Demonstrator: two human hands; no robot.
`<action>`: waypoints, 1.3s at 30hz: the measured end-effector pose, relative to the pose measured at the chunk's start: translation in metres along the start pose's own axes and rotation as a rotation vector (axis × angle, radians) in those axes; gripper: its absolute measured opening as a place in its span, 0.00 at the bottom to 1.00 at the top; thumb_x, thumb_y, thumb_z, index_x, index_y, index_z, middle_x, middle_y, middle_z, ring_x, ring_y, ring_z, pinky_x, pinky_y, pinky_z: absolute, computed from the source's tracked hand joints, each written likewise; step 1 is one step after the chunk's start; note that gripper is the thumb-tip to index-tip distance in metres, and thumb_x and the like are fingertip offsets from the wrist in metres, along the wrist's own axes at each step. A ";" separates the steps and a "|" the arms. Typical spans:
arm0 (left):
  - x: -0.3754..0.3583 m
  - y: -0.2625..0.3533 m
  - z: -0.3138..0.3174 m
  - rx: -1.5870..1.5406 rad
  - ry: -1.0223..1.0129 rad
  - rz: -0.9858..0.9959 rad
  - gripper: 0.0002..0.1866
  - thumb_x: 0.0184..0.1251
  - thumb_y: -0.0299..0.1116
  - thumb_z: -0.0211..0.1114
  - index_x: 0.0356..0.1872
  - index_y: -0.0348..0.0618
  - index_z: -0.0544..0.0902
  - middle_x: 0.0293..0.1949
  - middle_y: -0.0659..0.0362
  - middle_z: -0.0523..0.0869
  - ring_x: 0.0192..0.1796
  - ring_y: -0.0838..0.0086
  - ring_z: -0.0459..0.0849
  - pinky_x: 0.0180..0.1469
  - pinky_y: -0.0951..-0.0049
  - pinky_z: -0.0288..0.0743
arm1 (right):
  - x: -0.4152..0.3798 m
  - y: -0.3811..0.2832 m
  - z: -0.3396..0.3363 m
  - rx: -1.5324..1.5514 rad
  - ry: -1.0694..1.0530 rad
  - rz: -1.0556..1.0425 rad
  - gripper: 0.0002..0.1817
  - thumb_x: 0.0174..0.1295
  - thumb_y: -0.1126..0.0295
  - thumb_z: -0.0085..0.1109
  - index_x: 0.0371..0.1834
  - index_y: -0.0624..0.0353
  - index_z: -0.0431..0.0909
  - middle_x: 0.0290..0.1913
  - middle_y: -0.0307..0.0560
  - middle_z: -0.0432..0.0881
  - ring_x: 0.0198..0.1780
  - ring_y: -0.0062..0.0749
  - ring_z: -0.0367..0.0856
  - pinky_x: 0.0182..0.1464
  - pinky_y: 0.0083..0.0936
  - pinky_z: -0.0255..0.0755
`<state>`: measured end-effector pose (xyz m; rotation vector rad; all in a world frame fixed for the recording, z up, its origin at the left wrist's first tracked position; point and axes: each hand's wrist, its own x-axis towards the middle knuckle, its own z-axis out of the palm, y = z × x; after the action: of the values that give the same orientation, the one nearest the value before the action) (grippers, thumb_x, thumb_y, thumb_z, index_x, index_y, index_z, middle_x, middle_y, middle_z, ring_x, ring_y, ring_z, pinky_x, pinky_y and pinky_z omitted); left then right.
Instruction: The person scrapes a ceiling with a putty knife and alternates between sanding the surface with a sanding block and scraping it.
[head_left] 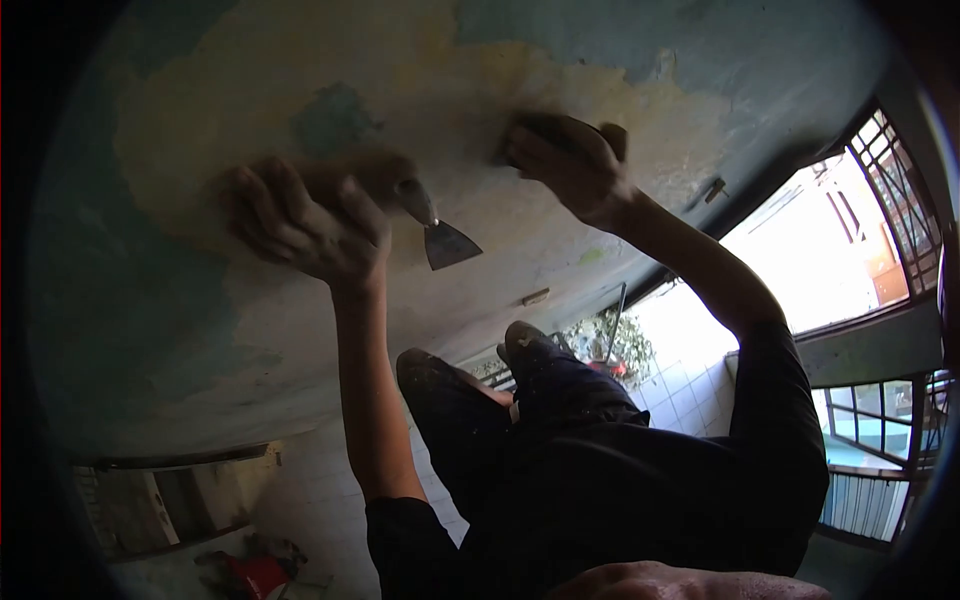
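Scraper (432, 228) sitting in left hand (305, 222), fingers wrapping around handle, metal blade pointing away from palm, lying near peeling wall (560, 240). Right hand (568, 160) pressing against wall just right of scraper, fingers curling over dark thing, cannot tell what. Window grille (890, 190) glowing far right of scraper. Red container (258, 572) lying well below it.

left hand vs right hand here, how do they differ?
1. The left hand grips a putty knife by its handle; the right hand holds a dark object too blurred to name.
2. The left hand sits lower and nearer the camera; the right hand is higher, on a longer reach.
3. The left hand's blade points away from the wall; the right hand presses against it.

Both are bare and raised to the peeling paint.
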<state>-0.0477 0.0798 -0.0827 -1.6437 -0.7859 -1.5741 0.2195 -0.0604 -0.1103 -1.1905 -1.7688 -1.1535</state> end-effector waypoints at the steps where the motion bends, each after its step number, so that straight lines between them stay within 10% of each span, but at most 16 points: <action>1: -0.003 0.002 -0.001 -0.016 -0.005 -0.006 0.33 0.83 0.52 0.47 0.75 0.36 0.68 0.75 0.43 0.64 0.80 0.45 0.59 0.79 0.39 0.52 | 0.008 -0.008 -0.002 -0.068 0.022 -0.055 0.25 0.51 0.64 0.77 0.57 0.45 0.89 0.59 0.25 0.88 0.62 0.21 0.78 0.54 0.26 0.64; 24: -0.006 0.005 -0.002 -0.019 0.001 0.000 0.32 0.83 0.52 0.46 0.73 0.35 0.70 0.75 0.42 0.64 0.80 0.42 0.60 0.78 0.37 0.54 | -0.050 0.019 0.002 0.163 -0.158 0.193 0.23 0.57 0.65 0.74 0.58 0.47 0.88 0.62 0.33 0.87 0.61 0.26 0.83 0.54 0.27 0.63; 26: -0.004 0.003 0.001 0.013 -0.003 -0.010 0.32 0.83 0.52 0.46 0.73 0.35 0.70 0.75 0.42 0.64 0.79 0.42 0.60 0.77 0.38 0.54 | -0.034 0.023 -0.001 0.149 -0.137 0.100 0.22 0.46 0.71 0.79 0.49 0.51 0.90 0.54 0.39 0.90 0.53 0.31 0.88 0.47 0.24 0.75; 32: -0.005 0.004 0.002 -0.065 0.020 0.013 0.32 0.83 0.52 0.47 0.73 0.36 0.70 0.74 0.42 0.65 0.80 0.43 0.59 0.77 0.38 0.55 | -0.030 -0.013 -0.003 -0.102 0.024 0.012 0.24 0.45 0.70 0.79 0.50 0.49 0.91 0.57 0.36 0.90 0.63 0.31 0.81 0.61 0.27 0.63; 39: -0.010 0.002 0.001 -0.088 0.013 -0.001 0.32 0.82 0.54 0.49 0.75 0.40 0.69 0.76 0.45 0.64 0.80 0.43 0.59 0.78 0.36 0.54 | -0.026 0.001 0.006 -0.077 0.127 0.144 0.24 0.46 0.66 0.79 0.52 0.46 0.91 0.59 0.33 0.88 0.57 0.26 0.82 0.56 0.30 0.63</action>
<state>-0.0463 0.0805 -0.0933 -1.6931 -0.7200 -1.6394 0.2289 -0.0630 -0.1353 -1.2402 -1.5309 -1.1939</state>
